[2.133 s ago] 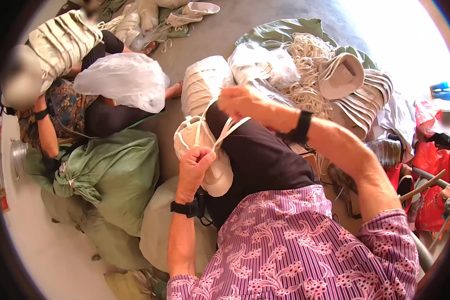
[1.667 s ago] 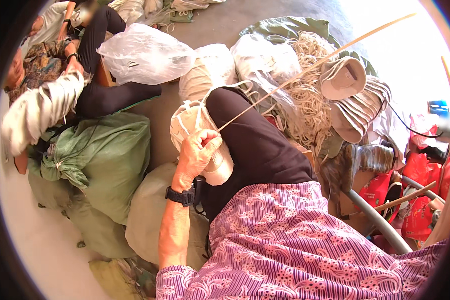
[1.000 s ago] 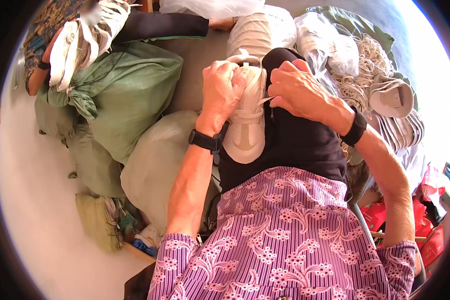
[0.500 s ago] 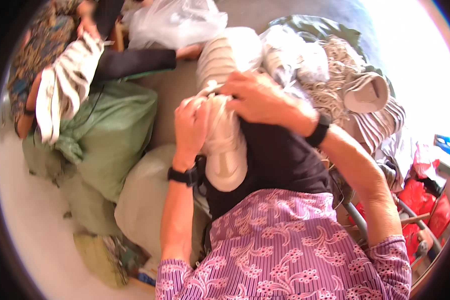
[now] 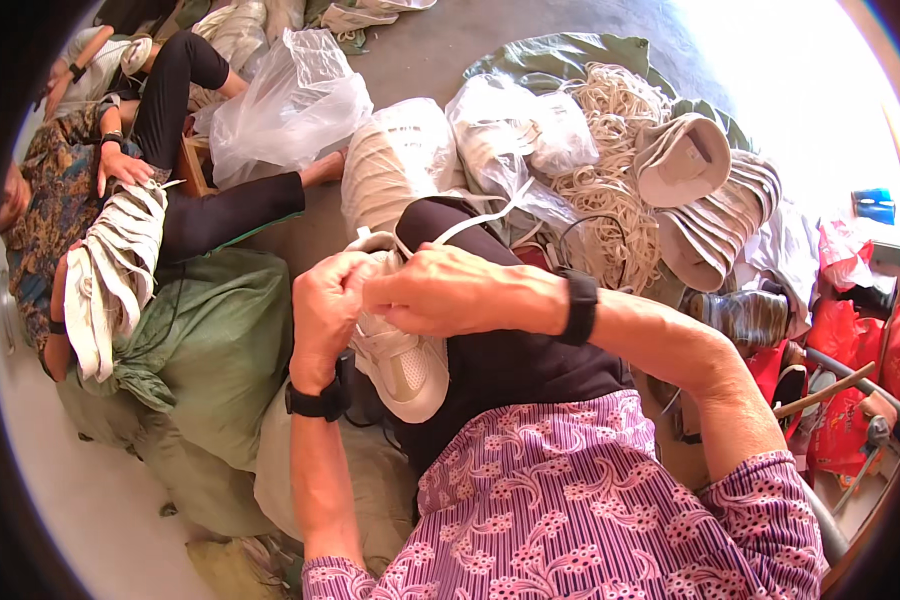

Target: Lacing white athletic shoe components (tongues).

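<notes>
A beige-white sneaker (image 5: 402,378) rests on my black-trousered thigh, its toe pointing back toward me. My left hand (image 5: 324,310) grips it along the left side of the lacing, fingers bent. Close against that hand, my right hand (image 5: 435,292) is closed in a pinch over the lacing. A pale shoelace (image 5: 485,216) rises in a loop behind my right hand, which seems to hold part of it. Both sets of fingertips meet above the sneaker's tongue and hide the eyelets there. Dark bands circle both wrists.
Ahead stands a plastic-wrapped stack of pale shoes (image 5: 390,160). To its right lie a tangled heap of laces (image 5: 610,130) and stacked shoe uppers (image 5: 715,205). Green sacks (image 5: 220,340) sit at left, beside a seated person holding several shoe uppers (image 5: 120,270). Red bags (image 5: 840,420) are at right.
The view has shifted. My hands have drawn together over the sneaker's lacing, and a loop of lace now stands out behind my right hand. The other person's raised hand has lowered onto their uppers.
</notes>
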Motion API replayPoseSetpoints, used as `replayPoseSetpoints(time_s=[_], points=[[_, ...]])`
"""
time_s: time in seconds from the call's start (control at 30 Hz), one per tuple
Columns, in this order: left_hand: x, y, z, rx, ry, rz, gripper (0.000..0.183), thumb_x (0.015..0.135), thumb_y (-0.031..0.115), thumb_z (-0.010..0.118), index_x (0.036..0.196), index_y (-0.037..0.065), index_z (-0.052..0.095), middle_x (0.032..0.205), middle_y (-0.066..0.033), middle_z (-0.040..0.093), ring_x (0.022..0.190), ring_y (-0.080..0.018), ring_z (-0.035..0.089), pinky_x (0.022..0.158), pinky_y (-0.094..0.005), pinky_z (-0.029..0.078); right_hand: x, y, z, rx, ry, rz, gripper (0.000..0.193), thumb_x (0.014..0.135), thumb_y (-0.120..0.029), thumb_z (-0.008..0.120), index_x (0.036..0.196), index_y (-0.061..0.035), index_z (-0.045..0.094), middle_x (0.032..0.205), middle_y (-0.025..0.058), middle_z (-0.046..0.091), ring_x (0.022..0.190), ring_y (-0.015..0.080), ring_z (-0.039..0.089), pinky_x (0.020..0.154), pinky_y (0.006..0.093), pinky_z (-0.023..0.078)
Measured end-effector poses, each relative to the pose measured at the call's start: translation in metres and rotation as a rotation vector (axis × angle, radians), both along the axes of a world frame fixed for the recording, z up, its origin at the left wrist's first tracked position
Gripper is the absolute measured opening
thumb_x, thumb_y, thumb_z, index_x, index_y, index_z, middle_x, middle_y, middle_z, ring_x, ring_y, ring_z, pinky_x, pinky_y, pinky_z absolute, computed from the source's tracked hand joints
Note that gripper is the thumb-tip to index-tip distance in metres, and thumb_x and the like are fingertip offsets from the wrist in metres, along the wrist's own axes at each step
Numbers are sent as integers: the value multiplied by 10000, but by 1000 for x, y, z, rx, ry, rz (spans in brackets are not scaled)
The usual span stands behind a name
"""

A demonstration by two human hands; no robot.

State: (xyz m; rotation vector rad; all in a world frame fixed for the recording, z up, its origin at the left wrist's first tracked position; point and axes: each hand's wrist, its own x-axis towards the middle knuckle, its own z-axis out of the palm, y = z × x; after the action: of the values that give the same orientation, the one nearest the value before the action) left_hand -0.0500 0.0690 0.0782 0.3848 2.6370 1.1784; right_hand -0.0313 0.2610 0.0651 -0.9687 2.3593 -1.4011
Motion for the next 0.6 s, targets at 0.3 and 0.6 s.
replayPoseSetpoints(time_s=[0.3,0.6], points=[[17,44,9,-195,-430,-362,211,746,179,731,725,-5,630,557,-46,523,546,-109,474,522,-307,395,23,137,35,-805,-855,-318,183,866,-129,583,1028,-45,593,747,-51,525,628,55,509,597,202,426],[20,19,-5,-213,8,-124,217,669,188,767,753,49,623,702,-87,604,686,-261,582,640,-370,468,34,242,28,-1384,-719,-507,308,941,9,433,1243,61,406,786,27,449,479,81,350,700,270,381]])
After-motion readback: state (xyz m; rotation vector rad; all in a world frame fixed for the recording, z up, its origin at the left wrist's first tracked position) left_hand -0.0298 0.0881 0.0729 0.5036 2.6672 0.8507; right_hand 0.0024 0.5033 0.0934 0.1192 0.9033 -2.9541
